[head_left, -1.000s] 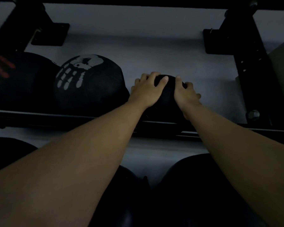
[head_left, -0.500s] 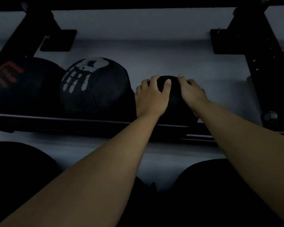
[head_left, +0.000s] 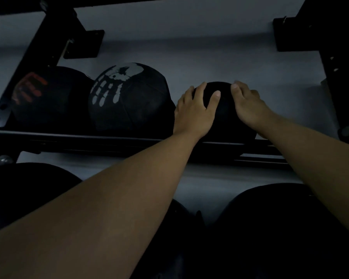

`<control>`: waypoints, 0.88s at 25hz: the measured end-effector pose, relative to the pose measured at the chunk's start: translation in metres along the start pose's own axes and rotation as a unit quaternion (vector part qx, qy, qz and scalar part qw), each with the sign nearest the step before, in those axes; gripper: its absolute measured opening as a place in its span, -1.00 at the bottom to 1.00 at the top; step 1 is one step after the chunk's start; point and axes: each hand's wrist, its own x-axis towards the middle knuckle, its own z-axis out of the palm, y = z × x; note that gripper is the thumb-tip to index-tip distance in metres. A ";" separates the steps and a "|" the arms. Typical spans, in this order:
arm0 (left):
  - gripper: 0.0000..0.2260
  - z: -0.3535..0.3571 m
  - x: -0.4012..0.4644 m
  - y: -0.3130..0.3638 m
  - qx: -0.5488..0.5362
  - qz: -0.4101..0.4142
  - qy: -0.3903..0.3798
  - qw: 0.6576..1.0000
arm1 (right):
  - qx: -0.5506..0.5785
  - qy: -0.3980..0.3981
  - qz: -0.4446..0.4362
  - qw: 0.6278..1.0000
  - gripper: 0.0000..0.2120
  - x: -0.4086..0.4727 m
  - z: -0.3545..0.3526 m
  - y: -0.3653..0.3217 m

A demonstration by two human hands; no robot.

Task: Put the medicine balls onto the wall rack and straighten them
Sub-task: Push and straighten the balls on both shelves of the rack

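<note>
A small black medicine ball (head_left: 225,115) rests on the black wall rack's rail (head_left: 89,138). My left hand (head_left: 193,112) lies over its left side and my right hand (head_left: 249,105) over its right side, fingers wrapped on top. To its left sit a larger black ball with a white skull print (head_left: 129,99) and, further left, a black ball with red lettering (head_left: 48,95). The small ball's lower part is hidden by my hands and the rail.
Black wall brackets stand at the upper left (head_left: 54,37) and the right (head_left: 330,47) against a grey wall (head_left: 189,47). Large black balls fill the lower level at the left (head_left: 28,190) and the right (head_left: 270,228). Rail space shows right of the small ball.
The view has shifted a little, so the rack and balls sit further right and lower. My hands have spread slightly apart on the small ball, which stays on the rail.
</note>
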 end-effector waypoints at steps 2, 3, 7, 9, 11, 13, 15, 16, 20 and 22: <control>-0.41 -0.006 0.000 0.000 0.005 0.000 -0.019 1.000 | -0.018 -0.004 0.001 1.000 -0.35 -0.001 -0.001 -0.002; -0.41 -0.009 0.001 0.001 0.007 0.000 -0.029 1.000 | -0.023 -0.005 0.005 1.000 -0.34 -0.002 -0.002 -0.003; -0.42 -0.025 0.008 0.004 0.014 0.008 -0.068 0.998 | -0.044 -0.005 0.004 0.999 -0.33 -0.002 -0.004 -0.013; -0.44 -0.039 0.013 0.003 0.020 0.021 -0.069 0.997 | -0.064 0.000 -0.011 0.998 -0.36 0.000 -0.004 -0.022; -0.47 -0.060 0.017 0.000 0.044 0.034 -0.039 0.998 | -0.081 0.007 -0.024 0.996 -0.41 0.002 -0.001 -0.034; -0.51 -0.086 0.019 -0.008 0.076 0.045 0.002 0.996 | -0.092 0.008 -0.031 0.995 -0.44 0.002 0.004 -0.050; -0.54 -0.117 0.020 -0.023 0.110 0.059 0.039 0.991 | -0.107 0.016 -0.036 0.993 -0.47 -0.001 0.016 -0.070; -0.54 -0.133 0.022 -0.033 0.132 0.062 0.054 0.988 | -0.118 0.023 -0.040 0.992 -0.48 -0.002 0.024 -0.080; -0.53 -0.191 0.032 -0.081 0.153 0.022 0.070 0.985 | -0.134 0.026 -0.065 0.989 -0.48 -0.006 0.064 -0.126; -0.51 -0.216 0.036 -0.109 0.152 -0.003 0.060 0.986 | -0.127 0.025 -0.081 0.988 -0.48 -0.004 0.091 -0.154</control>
